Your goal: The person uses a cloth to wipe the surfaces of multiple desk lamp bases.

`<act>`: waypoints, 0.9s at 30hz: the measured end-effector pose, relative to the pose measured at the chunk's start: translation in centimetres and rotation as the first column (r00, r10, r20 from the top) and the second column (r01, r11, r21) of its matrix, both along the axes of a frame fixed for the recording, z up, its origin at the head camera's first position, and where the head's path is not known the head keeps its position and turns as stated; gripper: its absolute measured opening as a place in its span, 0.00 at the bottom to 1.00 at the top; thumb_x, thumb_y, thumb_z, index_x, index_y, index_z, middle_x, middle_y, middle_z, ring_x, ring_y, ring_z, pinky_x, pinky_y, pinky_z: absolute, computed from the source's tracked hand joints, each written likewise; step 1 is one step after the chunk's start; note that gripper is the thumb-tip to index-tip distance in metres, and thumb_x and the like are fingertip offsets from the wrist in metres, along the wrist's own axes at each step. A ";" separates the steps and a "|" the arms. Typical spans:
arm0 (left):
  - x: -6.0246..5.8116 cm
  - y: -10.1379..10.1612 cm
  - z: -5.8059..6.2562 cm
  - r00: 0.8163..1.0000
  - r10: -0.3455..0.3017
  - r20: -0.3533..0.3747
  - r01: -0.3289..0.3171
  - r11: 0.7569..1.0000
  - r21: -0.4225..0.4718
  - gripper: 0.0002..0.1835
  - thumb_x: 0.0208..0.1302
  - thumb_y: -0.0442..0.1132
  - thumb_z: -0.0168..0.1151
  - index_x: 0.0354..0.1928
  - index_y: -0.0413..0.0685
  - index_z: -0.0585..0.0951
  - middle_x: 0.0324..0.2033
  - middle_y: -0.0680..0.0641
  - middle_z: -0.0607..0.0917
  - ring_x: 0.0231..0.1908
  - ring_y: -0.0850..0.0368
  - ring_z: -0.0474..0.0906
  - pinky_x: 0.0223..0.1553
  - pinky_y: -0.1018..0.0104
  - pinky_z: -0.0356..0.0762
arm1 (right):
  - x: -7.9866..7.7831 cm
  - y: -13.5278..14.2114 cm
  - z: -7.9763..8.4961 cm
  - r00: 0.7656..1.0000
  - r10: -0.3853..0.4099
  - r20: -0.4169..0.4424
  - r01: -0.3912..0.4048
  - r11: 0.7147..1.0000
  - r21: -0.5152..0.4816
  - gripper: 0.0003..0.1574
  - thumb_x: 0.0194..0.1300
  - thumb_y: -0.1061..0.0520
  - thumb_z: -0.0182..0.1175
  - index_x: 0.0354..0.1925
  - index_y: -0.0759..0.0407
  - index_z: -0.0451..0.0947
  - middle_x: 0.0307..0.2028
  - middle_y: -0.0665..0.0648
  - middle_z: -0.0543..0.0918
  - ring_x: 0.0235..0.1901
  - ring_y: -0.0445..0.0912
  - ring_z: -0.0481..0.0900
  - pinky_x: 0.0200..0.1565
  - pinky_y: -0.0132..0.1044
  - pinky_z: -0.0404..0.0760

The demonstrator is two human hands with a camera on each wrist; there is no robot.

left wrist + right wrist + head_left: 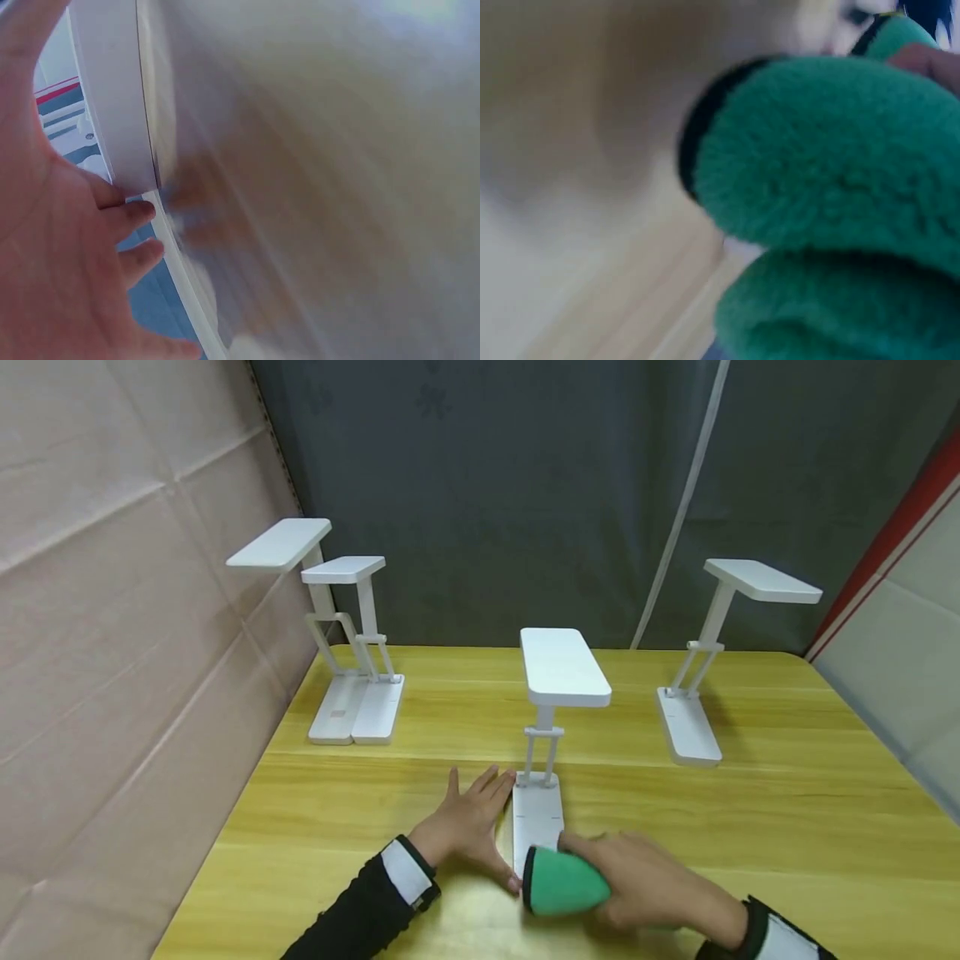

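On the tabletop [787, 777] before me, the nearest lamp [564, 672] stands mid-way across; my left hand [467, 825] lies along its left side, my right hand [648, 878] to the right, the cloth [566, 883] between both; 2 side-by-side lamps [378, 710] stand back left; 1 rear lamp [692, 727] stands right; the curtain [480, 502] hangs behind.

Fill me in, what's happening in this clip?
A person is working with both hands on a white desk lamp standing on a wood-grain table. The left hand is spread along the left side of the lamp's base, fingers touching its edge. The right hand holds a fluffy green cloth at the base's near end, hiding part of it. Two similar lamps stand side by side at the back left, and another lamp stands to the right.
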State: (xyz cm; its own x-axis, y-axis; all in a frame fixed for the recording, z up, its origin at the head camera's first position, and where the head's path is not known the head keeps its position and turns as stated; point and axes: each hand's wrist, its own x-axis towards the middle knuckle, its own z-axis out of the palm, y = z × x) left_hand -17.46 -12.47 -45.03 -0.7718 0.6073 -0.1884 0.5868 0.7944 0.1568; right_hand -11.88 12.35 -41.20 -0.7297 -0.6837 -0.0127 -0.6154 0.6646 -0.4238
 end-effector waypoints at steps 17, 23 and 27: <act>-0.1 0.7 0.3 0.998 0.050 0.049 -0.051 0.999 0.014 0.71 0.35 0.79 0.64 0.75 0.44 0.48 0.73 0.46 0.53 0.72 0.49 0.41 0.60 0.26 0.35 | -5.7 0.8 -3.4 0.889 -0.233 -0.394 0.335 0.918 0.211 0.32 0.39 0.64 0.66 0.47 0.60 0.70 0.17 0.51 0.70 0.15 0.45 0.68 0.16 0.40 0.68; -0.2 0.5 0.5 0.997 0.055 0.055 -0.057 0.998 0.025 0.71 0.34 0.78 0.65 0.75 0.43 0.49 0.73 0.45 0.53 0.72 0.48 0.41 0.60 0.26 0.34 | -3.4 1.2 -2.7 0.943 -0.156 -0.295 0.241 0.931 0.275 0.31 0.35 0.64 0.66 0.43 0.54 0.68 0.18 0.48 0.69 0.16 0.43 0.65 0.20 0.40 0.69; -0.2 0.2 0.8 0.997 0.054 0.051 -0.056 0.998 0.042 0.71 0.34 0.77 0.66 0.74 0.42 0.49 0.73 0.44 0.53 0.72 0.47 0.42 0.60 0.26 0.34 | -2.1 1.6 -2.4 0.962 -0.066 -0.263 0.147 0.943 0.299 0.34 0.33 0.63 0.70 0.42 0.50 0.67 0.21 0.46 0.70 0.17 0.41 0.65 0.21 0.39 0.69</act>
State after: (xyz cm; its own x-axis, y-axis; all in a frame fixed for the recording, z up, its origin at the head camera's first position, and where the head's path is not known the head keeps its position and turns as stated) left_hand -17.64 -12.26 -44.24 -0.7947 0.5725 -0.2017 0.5329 0.8172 0.2195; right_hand -13.94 13.99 -43.57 -0.8054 -0.5923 -0.0239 -0.5917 0.8057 -0.0283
